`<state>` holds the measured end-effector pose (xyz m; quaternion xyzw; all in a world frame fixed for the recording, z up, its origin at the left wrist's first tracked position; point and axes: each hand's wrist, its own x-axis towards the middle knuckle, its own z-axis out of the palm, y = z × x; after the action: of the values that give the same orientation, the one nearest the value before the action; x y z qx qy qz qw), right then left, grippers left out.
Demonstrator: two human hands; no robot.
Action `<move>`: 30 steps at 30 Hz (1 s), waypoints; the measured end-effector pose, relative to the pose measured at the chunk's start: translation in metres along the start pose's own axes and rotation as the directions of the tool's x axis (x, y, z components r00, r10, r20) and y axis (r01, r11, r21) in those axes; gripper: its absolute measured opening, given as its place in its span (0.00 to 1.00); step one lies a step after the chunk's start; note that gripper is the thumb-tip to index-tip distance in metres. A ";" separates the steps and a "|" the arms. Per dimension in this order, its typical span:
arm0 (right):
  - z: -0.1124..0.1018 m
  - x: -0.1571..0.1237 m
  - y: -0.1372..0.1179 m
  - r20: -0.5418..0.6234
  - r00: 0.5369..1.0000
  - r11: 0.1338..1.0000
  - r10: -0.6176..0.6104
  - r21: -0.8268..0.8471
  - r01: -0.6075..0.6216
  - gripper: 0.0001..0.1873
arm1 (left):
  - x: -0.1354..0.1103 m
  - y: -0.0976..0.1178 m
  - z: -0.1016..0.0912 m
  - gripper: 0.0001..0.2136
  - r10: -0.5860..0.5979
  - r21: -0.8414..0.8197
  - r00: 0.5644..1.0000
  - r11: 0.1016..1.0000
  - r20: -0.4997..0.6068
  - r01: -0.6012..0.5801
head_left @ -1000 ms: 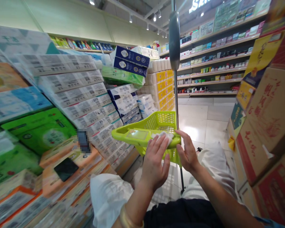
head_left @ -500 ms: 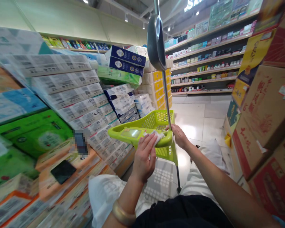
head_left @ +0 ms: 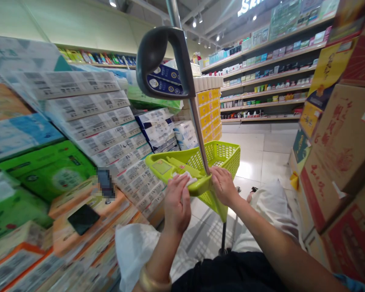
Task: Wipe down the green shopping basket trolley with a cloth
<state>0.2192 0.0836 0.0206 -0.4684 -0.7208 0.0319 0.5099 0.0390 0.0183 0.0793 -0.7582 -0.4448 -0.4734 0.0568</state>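
Note:
A lime-green shopping cart (head_left: 228, 152) with perforated basket walls stands in front of my knees, tilted. My left hand (head_left: 176, 202) presses a white cloth or tissue (head_left: 187, 177) against the cart's rim, its fingers closed over it. My right hand (head_left: 223, 184) grips the cart's rim at the foot of the metal pole; its fingertips are partly hidden behind the edge. From there the metal pole (head_left: 198, 134) rises at a slant to a dark grey looped handle (head_left: 188, 65) above the basket.
Stacked tissue packs (head_left: 109, 121) fill the left side, with a dark phone-like slab (head_left: 83, 219) on an orange pack. Cardboard cartons (head_left: 337, 138) are piled at the right. Shelves of small products (head_left: 267, 73) line the back beyond the tiled floor (head_left: 249, 146).
The cart has turned, and its pole and handle have swung left and closer. My left hand has slid slightly left and down along the rim with the cloth; my right hand has shifted slightly.

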 end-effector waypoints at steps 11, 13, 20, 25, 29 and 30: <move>-0.009 -0.007 -0.020 0.046 0.998 0.994 -0.035 -0.104 0.040 0.19 | -0.004 0.029 0.006 0.21 0.147 0.288 0.974 0.938 0.171 -0.192; -0.008 -0.005 -0.022 0.048 0.998 0.995 -0.029 -0.096 0.034 0.18 | -0.001 0.028 0.006 0.21 0.116 0.321 0.978 0.932 0.174 -0.168; 0.003 -0.011 -0.022 -0.064 0.997 0.993 0.048 0.113 -0.041 0.19 | 0.006 0.047 0.013 0.25 0.057 0.326 0.979 0.938 0.198 -0.120; -0.002 -0.031 -0.048 -0.231 0.971 0.929 0.070 0.370 0.021 0.20 | 0.018 0.053 0.006 0.26 -0.038 0.225 0.963 0.974 0.267 -0.024; -0.007 -0.029 -0.060 -0.226 0.974 0.926 0.010 0.370 0.076 0.14 | 0.036 0.047 0.000 0.23 -0.082 0.086 0.963 0.994 0.258 0.062; -0.007 -0.025 -0.058 -0.228 0.973 0.925 0.023 0.375 0.066 0.12 | 0.042 0.044 -0.001 0.22 -0.082 0.040 0.968 0.996 0.237 0.075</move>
<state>0.1882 0.0301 0.0369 -0.3535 -0.6427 0.1113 0.6706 0.0772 0.0176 0.1265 -0.7904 -0.4851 -0.3740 -0.0043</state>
